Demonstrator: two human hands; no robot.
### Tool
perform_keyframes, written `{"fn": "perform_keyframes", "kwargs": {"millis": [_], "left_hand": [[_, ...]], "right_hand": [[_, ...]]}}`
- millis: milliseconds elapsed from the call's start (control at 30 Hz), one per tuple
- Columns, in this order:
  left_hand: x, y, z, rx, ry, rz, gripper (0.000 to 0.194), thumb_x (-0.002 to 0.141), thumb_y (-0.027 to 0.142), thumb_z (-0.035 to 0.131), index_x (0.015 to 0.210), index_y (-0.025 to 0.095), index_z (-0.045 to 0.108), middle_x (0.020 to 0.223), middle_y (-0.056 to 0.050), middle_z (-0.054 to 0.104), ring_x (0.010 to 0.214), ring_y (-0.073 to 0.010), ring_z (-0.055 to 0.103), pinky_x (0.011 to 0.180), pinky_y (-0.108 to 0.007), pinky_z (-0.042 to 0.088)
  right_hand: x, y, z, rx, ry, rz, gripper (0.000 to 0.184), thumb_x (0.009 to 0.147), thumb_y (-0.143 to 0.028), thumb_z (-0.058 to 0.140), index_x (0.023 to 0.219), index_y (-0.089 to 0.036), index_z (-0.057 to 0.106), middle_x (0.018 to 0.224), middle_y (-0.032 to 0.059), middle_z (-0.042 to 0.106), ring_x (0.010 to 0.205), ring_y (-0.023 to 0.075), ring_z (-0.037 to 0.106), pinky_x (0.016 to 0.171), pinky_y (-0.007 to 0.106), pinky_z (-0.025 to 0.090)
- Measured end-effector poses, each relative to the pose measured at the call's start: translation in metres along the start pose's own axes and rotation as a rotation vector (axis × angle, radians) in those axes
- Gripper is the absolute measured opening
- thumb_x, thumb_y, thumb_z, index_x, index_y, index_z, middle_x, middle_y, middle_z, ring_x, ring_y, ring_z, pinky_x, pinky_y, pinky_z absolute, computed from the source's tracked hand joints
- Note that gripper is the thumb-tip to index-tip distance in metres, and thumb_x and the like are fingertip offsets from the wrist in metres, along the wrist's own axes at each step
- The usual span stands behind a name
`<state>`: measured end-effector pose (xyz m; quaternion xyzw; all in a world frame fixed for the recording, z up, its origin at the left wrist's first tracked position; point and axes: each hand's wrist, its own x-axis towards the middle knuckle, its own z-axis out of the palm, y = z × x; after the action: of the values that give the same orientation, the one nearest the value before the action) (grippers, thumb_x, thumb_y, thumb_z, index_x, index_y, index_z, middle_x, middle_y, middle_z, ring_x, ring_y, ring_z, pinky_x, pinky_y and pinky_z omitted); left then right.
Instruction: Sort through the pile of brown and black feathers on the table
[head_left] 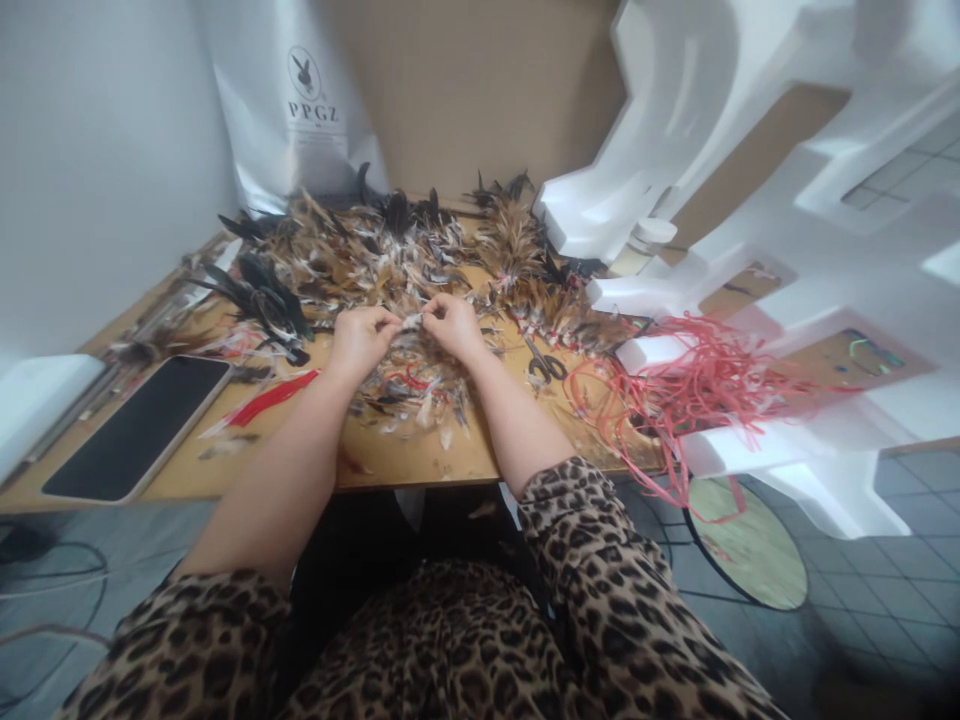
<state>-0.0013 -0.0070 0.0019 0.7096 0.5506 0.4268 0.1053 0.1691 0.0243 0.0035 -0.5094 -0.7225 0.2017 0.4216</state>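
Note:
Over the middle of the wooden table, my left hand [364, 340] and my right hand [453, 326] face each other, fingertips pinched. Between them they grip a small pale, fluffy feather [412, 321], one end in each hand. Its finer detail is blurred. Behind my hands spreads a large heap of brown, white and black feathers [330, 240]. Small loose feathers [420, 400] and bits of red string lie just below my hands. A bunch of dark, glossy feathers [262, 300] rests to the left, and black scissors [546, 364] lie right of my right wrist.
A phone [142, 425] lies at the table's left, near a red ribbon bundle [274, 398]. On the right, tangled pink-red ribbon [705, 380] drapes over white foam packing [825, 420] and past the table edge. A silver bag [300, 150] stands behind. A round stool [746, 545] is below right.

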Motion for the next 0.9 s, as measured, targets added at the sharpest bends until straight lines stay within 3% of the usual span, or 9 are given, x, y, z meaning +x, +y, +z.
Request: {"fn": "perform_keyframes", "kwargs": {"millis": [233, 400, 500, 667, 900], "left_hand": [[0.000, 0.000, 0.003, -0.067, -0.012, -0.065, 0.010, 0.066, 0.024, 0.061, 0.069, 0.019, 0.069, 0.069, -0.003, 0.069, 0.072, -0.0189, 0.063, 0.073, -0.029, 0.047], [0.000, 0.001, 0.009, -0.514, -0.066, -0.336, 0.009, 0.063, 0.022, 0.065, 0.068, 0.015, 0.063, 0.058, -0.003, 0.064, 0.057, -0.0161, 0.063, 0.058, -0.028, 0.050], [0.001, 0.009, 0.005, -0.773, -0.090, -0.461, 0.019, 0.061, 0.025, 0.071, 0.071, 0.012, 0.062, 0.062, -0.006, 0.066, 0.058, -0.0144, 0.064, 0.056, -0.024, 0.051], [0.002, 0.019, -0.004, -0.966, -0.131, -0.562, 0.027, 0.065, 0.035, 0.071, 0.072, 0.011, 0.062, 0.065, -0.006, 0.065, 0.060, -0.0124, 0.065, 0.055, -0.020, 0.052], [0.002, 0.016, -0.005, -1.057, -0.143, -0.601, 0.029, 0.050, 0.014, 0.077, 0.074, 0.011, 0.061, 0.067, -0.003, 0.066, 0.059, -0.0100, 0.063, 0.055, -0.018, 0.052]], "right_hand": [[-0.001, 0.001, 0.000, 0.045, 0.004, 0.062, 0.011, 0.067, -0.020, 0.051, 0.069, -0.016, 0.061, 0.055, -0.0020, 0.058, 0.055, 0.0103, 0.053, 0.061, 0.022, 0.043], [0.003, 0.003, 0.005, 0.276, -0.039, 0.117, 0.012, 0.071, -0.023, 0.051, 0.077, -0.015, 0.058, 0.058, -0.0026, 0.059, 0.053, 0.0096, 0.057, 0.058, 0.021, 0.045], [0.002, -0.003, 0.006, 0.383, -0.076, 0.057, 0.013, 0.073, -0.024, 0.051, 0.079, -0.014, 0.057, 0.067, -0.0008, 0.062, 0.060, 0.0091, 0.059, 0.061, 0.021, 0.046], [-0.005, -0.020, 0.001, 0.278, -0.083, -0.098, 0.015, 0.073, -0.025, 0.053, 0.078, -0.013, 0.062, 0.076, 0.0005, 0.065, 0.070, 0.0093, 0.057, 0.071, 0.021, 0.046], [-0.006, -0.023, 0.000, 0.374, -0.129, -0.099, 0.021, 0.075, -0.029, 0.055, 0.085, -0.013, 0.066, 0.084, 0.0032, 0.067, 0.077, 0.0114, 0.060, 0.077, 0.024, 0.047]]}}
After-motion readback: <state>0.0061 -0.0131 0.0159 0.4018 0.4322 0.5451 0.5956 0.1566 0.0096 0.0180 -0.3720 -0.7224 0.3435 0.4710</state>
